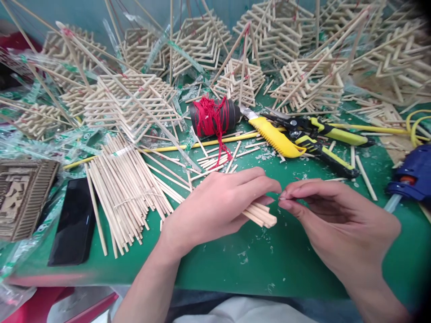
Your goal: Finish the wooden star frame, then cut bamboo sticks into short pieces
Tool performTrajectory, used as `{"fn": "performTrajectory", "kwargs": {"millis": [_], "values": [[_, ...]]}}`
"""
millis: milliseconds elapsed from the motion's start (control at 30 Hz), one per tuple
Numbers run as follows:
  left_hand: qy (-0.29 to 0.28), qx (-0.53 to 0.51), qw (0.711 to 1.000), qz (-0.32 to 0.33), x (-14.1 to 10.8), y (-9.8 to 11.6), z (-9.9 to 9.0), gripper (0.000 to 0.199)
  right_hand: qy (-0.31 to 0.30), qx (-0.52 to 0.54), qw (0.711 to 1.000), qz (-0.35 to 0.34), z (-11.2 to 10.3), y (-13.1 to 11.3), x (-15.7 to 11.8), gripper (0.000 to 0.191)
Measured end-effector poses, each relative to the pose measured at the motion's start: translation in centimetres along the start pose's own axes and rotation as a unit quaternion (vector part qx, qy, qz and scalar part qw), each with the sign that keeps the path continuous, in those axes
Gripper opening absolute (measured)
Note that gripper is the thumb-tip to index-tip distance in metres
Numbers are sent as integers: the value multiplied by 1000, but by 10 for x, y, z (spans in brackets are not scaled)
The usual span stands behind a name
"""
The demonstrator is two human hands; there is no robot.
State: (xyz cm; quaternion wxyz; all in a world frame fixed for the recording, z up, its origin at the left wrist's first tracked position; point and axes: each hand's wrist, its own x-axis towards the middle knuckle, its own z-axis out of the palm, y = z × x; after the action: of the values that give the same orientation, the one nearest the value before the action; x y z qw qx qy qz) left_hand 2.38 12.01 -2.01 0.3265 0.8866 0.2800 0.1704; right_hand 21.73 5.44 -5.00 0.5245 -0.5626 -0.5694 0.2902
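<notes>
My left hand (pixel 218 206) is wrapped over a small bundle of pale wooden sticks (pixel 261 214), whose cut ends stick out past the fingers on the right. Close beside it, my right hand (pixel 330 215) pinches with thumb and index finger near the left fingertips; whatever lies in that pinch is too small to make out. To the left of my left hand, a larger pile of loose wooden sticks (pixel 128 193) lies on the green tabletop (pixel 256 264). Beyond my hands sits a dark spool wound with red string (pixel 213 116).
A yellow utility knife (pixel 276 134) and black-and-yellow pliers (pixel 323 143) lie behind my hands. At right is a blue glue gun (pixel 412 172); at left, a black phone (pixel 74 222) and a corrugated cardboard piece (pixel 27 197). Several stacked-stick structures (pixel 131 105) fill the back.
</notes>
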Motion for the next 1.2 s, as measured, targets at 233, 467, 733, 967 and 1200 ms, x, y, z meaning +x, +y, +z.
{"fn": "performTrajectory", "kwargs": {"millis": [233, 467, 733, 967, 1200], "values": [[56, -21, 998, 11, -1, -4, 4, 19, 33, 16, 995, -91, 14, 3, 0, 36], [57, 4, 998, 2, 0, 0, 3, 16, 30, -31, 982, -186, 13, 11, 0, 44], [57, -13, 998, 9, 2, 1, 5, 12, 1, -64, 983, -172, 12, 7, -1, 41], [52, 4, 999, 16, 2, 3, 4, 10, -23, -44, 978, -201, 13, 10, 1, 32], [47, 45, 998, 24, 3, 4, 3, 11, -44, -59, 972, -222, 13, 12, 0, 34]]}}
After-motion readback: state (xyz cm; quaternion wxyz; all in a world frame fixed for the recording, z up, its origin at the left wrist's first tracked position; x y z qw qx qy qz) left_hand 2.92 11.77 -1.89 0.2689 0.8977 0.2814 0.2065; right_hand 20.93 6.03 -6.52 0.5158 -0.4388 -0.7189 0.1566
